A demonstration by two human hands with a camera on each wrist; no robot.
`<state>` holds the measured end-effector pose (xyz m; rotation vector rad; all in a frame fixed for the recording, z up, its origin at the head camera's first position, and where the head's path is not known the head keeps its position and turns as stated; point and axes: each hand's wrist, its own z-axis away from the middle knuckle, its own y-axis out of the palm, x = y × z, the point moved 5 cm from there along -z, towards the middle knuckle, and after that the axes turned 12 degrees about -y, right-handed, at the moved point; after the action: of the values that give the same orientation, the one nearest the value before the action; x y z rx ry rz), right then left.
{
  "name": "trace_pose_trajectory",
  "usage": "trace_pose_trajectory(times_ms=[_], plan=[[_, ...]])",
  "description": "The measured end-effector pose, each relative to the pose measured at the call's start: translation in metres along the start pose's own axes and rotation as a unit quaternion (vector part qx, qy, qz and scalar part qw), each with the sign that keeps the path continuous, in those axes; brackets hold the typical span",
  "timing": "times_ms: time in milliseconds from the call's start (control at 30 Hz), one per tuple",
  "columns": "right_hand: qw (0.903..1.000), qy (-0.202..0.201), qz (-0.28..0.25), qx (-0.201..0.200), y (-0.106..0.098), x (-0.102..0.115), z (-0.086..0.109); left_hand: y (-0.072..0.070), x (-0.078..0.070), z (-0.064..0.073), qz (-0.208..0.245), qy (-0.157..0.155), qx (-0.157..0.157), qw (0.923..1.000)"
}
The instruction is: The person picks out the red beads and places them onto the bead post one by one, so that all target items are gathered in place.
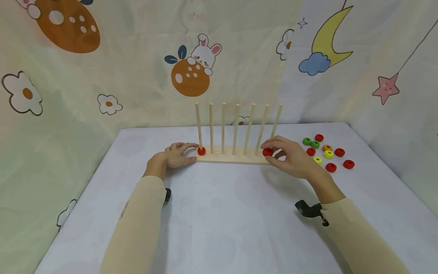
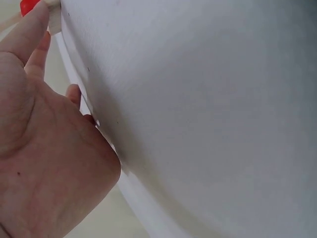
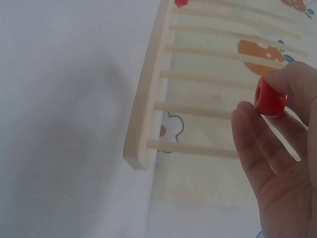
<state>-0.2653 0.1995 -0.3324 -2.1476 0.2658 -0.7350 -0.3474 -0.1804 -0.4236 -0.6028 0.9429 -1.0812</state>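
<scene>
A pale wooden peg rack (image 1: pixel 232 158) with a row of upright pegs stands on the table. My left hand (image 1: pixel 176 155) holds its left end, thumb at the front corner and index finger at the back. Around the foot of the leftmost peg sits a red bead (image 1: pixel 201 151). Between thumb and fingers my right hand (image 1: pixel 291 158) pinches another red bead (image 3: pixel 270 98), its hole showing in the right wrist view. In the head view this bead overlaps the right end of the base. The other pegs carry no beads.
Loose beads lie scattered on the table right of the rack: several red beads (image 1: pixel 339 152), green beads (image 1: pixel 315 144), yellow beads (image 1: pixel 328 154) and an orange bead (image 1: pixel 327 147). A patterned cloth (image 1: pixel 143 68) hangs behind the table's far edge.
</scene>
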Motion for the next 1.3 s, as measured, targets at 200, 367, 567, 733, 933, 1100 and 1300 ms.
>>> trace_pose_trajectory(times_ms=[200,367,567,733,933,1100,1300], plan=[[0.9999,-0.003,-0.010,-0.002,0.002,0.005,-0.005,-0.007,-0.008,0.002,-0.015,0.011,-0.003,0.9998],[0.9992,-0.021,-0.027,-0.020,0.001,0.011,-0.013,-0.012,-0.011,0.002,-0.010,0.006,-0.006,0.9999],[0.9970,-0.043,-0.060,-0.022,0.008,0.017,-0.026,-0.009,-0.001,0.004,-0.008,-0.011,-0.007,0.9999],[0.9948,-0.038,-0.090,-0.028,0.011,0.022,-0.033,-0.003,0.001,0.009,0.001,-0.007,0.000,1.0000],[0.9933,-0.061,-0.090,-0.039,0.006,0.032,-0.048,-0.003,-0.003,0.011,0.007,-0.004,-0.004,1.0000],[0.9901,-0.084,-0.092,-0.065,0.007,0.037,-0.061,-0.004,-0.003,0.009,0.006,-0.003,-0.010,0.9999],[0.9870,-0.095,-0.101,-0.081,0.011,0.044,-0.070,-0.001,0.000,0.007,0.010,-0.008,-0.006,0.9999]])
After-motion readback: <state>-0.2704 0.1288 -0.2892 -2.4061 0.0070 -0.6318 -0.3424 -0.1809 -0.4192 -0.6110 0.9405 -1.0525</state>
